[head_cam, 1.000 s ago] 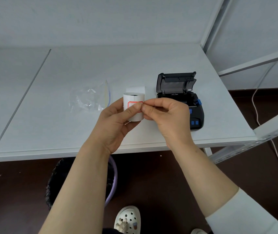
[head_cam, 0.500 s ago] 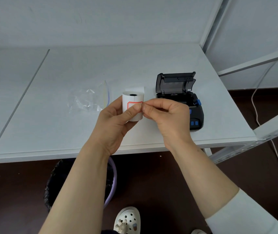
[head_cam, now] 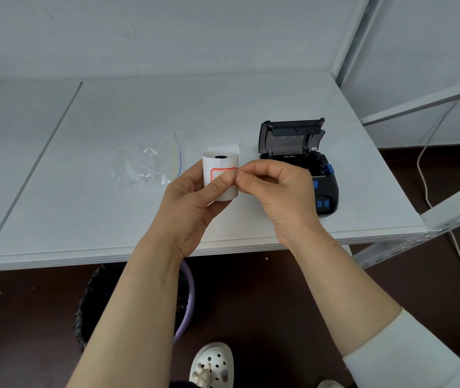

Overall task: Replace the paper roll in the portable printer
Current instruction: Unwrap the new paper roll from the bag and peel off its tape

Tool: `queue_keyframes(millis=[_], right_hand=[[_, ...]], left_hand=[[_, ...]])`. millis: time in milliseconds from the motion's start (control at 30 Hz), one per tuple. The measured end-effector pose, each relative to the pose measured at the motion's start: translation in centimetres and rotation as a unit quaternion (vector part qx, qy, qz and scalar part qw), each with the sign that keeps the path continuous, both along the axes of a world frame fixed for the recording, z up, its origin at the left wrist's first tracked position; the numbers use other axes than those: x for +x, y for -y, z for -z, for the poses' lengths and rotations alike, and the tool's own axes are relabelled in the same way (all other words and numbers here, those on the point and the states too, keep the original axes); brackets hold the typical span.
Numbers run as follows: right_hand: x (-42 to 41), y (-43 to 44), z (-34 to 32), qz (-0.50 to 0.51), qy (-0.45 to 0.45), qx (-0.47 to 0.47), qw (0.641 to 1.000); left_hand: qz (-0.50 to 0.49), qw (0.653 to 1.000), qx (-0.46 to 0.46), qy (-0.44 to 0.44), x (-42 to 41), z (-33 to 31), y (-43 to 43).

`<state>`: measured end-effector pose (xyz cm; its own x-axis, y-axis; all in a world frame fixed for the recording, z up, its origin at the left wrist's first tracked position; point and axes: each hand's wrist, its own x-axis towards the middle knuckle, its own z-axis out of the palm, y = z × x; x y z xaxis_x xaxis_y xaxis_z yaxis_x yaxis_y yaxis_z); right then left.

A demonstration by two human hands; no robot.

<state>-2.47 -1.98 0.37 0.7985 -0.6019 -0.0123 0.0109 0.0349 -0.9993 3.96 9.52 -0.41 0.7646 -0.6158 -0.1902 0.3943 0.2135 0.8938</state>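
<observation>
**Head view.** The left hand [head_cam: 192, 203] grips the upright paper roll [head_cam: 219, 186] from the side, with its thumb pressed across the front. The roll appears to be held above the table [head_cam: 83, 205] rather than resting on it. The right hand [head_cam: 276, 191], touching the left at the fingertips, pinches thumb against forefinger at the edge of the red-bordered seal [head_cam: 222, 172] on the roll. The portable printer [head_cam: 325, 197] sits just beyond the right hand, with its lid [head_cam: 290, 135] raised and its bay partly hidden. A clear bag [head_cam: 145, 166] lies beyond the left hand. Likely faults: a hasty pull could tear the outer wrap along with the seal, and a slack left grip could let the roll slip and unwind.
</observation>
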Motion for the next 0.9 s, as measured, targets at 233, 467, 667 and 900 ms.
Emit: queue_keyframes(millis=[233,467,667,900], right_hand=[[0.0,0.3,-0.6,-0.023,-0.020,0.010,0.999],[0.2,0.1,-0.4,-0.013,-0.010,-0.012,1.000],[0.1,0.3,0.1,0.008,0.036,-0.084,0.996],[0.2,0.0,0.5,0.024,0.025,-0.187,0.982]], left_hand=[[0.006,1.000,-0.003,-0.010,0.0,-0.2,-0.2],[0.001,1.000,-0.006,-0.008,0.2,-0.1,-0.3],[-0.005,1.000,-0.005,-0.005,0.4,-0.1,-0.5],[-0.021,1.000,0.008,-0.004,0.4,-0.1,-0.3]])
